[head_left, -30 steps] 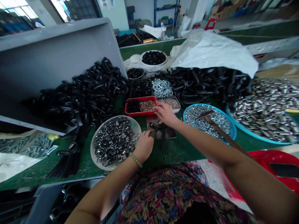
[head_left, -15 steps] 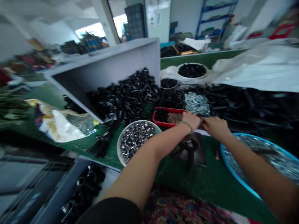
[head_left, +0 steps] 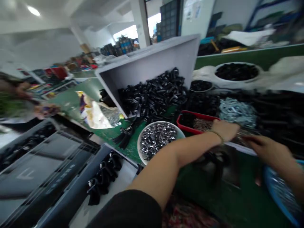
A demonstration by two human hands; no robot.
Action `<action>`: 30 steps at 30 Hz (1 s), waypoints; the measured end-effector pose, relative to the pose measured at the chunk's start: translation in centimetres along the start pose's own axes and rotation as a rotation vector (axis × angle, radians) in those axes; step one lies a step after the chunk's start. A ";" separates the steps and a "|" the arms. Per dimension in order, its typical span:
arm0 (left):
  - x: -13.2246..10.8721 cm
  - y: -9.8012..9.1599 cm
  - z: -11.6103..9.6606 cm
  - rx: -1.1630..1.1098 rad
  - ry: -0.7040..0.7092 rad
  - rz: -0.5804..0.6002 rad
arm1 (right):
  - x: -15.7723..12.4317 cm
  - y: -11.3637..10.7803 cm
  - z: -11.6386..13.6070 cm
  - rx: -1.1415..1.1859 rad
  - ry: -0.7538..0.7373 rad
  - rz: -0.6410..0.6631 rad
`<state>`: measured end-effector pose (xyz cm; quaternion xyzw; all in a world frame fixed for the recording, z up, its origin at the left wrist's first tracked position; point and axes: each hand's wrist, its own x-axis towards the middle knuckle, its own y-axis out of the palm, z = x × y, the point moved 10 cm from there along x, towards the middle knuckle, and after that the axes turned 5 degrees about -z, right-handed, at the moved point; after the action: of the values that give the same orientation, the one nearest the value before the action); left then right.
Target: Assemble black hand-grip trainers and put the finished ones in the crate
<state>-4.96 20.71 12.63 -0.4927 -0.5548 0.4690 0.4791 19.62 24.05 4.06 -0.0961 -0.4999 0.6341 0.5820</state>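
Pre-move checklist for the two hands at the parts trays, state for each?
1. Left hand grip: cannot tell, fingers hidden from this angle.
2. Right hand grip: cannot tell, blurred.
3. Red tray: ok, sits flat with parts inside.
4. White bowl of rings: ok, sits flat and holds its rings, no hand in it.
5. Dark fixture: cannot tell, blurred below the left forearm.
6. Blue basin: cannot tell, mostly out of frame.
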 end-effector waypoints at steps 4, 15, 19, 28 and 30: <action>1.2 4.8 -8.0 -0.168 0.241 0.039 | -4.1 0.1 5.0 0.081 0.196 0.194; 0.4 4.7 -8.8 -0.607 0.308 -0.135 | -6.5 2.2 7.5 0.057 0.194 0.221; -4.7 6.1 -5.3 -0.910 0.270 0.024 | -6.3 3.4 7.9 0.024 0.117 0.236; -10.3 9.6 -4.5 -0.677 0.341 -0.007 | -6.6 4.1 8.7 -0.112 -0.001 0.223; -10.7 9.7 -5.4 -0.594 0.401 -0.016 | -6.6 4.0 8.8 -0.115 -0.010 0.221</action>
<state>1.98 11.07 2.83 -0.6882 -0.5659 0.1774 0.4180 12.86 14.63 2.22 -0.1807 -0.5247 0.6653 0.4994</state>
